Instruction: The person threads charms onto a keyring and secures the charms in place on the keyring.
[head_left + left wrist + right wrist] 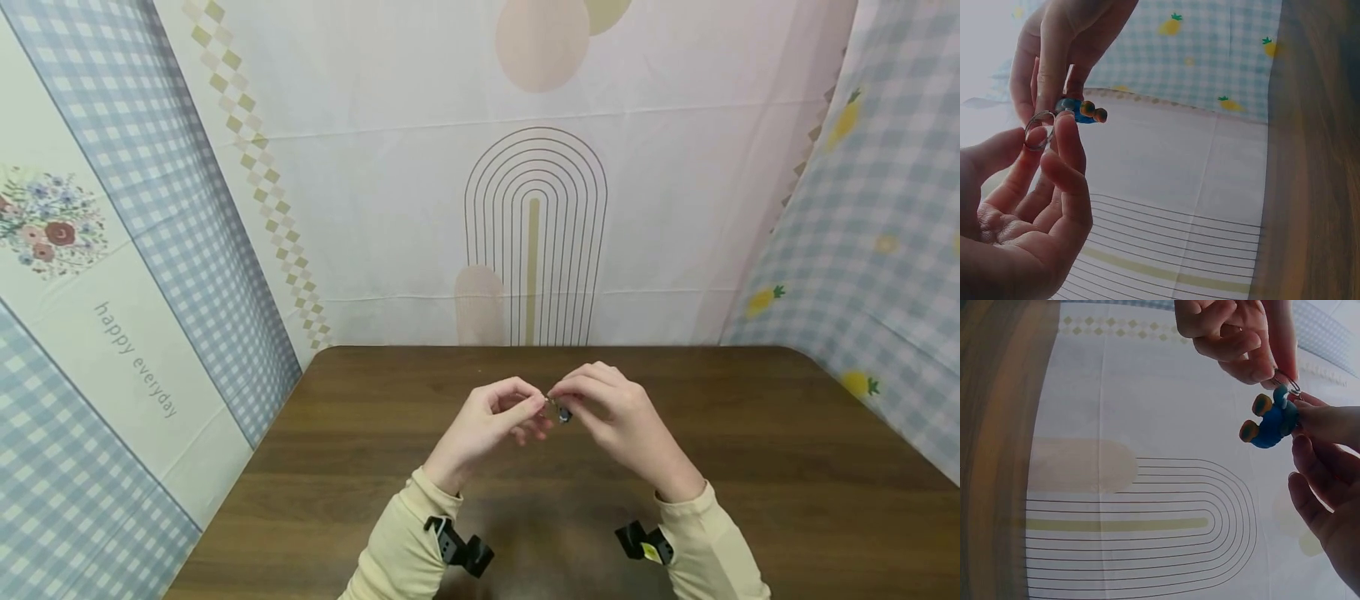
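Observation:
Both hands meet above the table and hold one keychain between them. My left hand [487, 421] pinches its metal split ring [1053, 130] between thumb and fingers. A small blue figure [1270, 427] with two rounded orange-brown ends hangs from the ring on a short metal link. My right hand [618, 421] pinches the keychain where link and figure join, with fingertips right at the figure. In the head view the figure shows only as a small dark-blue spot below the fingertips, and the fingers hide much of the ring.
Below the hands lies a brown wood-grain table [360, 467]. A pale patterned cloth [390, 217] hangs behind it, with blue checked cloths at the left and right. A black wrist camera [459, 547] sits on the left sleeve, another [645, 543] on the right.

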Motion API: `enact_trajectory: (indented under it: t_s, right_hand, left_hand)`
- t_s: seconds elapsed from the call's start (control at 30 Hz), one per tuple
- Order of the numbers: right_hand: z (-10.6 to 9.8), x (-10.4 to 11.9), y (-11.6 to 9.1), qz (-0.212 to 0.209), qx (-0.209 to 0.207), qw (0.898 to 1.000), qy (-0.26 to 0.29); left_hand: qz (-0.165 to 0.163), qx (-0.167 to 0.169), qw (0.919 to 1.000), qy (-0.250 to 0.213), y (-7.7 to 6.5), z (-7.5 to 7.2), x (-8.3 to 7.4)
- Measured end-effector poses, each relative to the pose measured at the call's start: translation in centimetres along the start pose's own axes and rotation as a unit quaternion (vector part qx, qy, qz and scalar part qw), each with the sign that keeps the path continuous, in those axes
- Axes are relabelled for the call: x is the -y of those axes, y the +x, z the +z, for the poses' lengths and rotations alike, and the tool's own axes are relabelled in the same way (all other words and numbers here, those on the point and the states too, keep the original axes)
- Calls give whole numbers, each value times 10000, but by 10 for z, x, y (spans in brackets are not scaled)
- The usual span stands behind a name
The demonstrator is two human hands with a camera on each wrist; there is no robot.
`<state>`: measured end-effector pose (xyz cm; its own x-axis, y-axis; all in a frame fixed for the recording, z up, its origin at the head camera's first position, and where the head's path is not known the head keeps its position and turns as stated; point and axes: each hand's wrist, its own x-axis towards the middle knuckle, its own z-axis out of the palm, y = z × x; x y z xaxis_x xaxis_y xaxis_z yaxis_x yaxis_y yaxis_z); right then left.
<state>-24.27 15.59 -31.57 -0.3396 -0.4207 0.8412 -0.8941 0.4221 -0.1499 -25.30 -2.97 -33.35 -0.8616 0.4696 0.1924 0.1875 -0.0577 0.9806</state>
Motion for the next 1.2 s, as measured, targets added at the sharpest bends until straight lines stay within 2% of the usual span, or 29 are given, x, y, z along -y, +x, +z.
enact_trajectory:
  t_s: [0.17, 0.27, 0.4, 0.57, 0.7, 0.83, 1.0, 1.2]
  right_hand:
    - [1, -1, -2, -93, 70, 9998, -157]
    - [2, 1, -3, -42, 116, 9997, -215]
    - [3, 6, -3, 22, 103, 9996, -277]
    - [3, 14, -2, 74, 2, 9997, -239]
    - [3, 20, -1, 165, -31, 9997, -155]
    - [5, 25, -2, 237, -13, 9996, -134]
    - [7, 32, -4, 305, 23, 9993, -199]
    - [10, 41, -6, 361, 138, 9983, -431]
  left_hand:
    - [188, -21, 9980, 609, 0, 1, 1]
    - [271, -35, 9967, 765, -2, 1, 1]
    - [296, 32, 9984, 474, -5, -2, 1]
    - [163, 67, 9996, -233, -11, -5, 0]
    - [80, 148, 9963, -840, -17, -7, -2]
    - [4, 336, 9926, -1171, -20, -9, -1]
    - [-89, 520, 9914, -1199, -24, -12, 1]
    - [-57, 735, 9945, -751, -29, -13, 2]
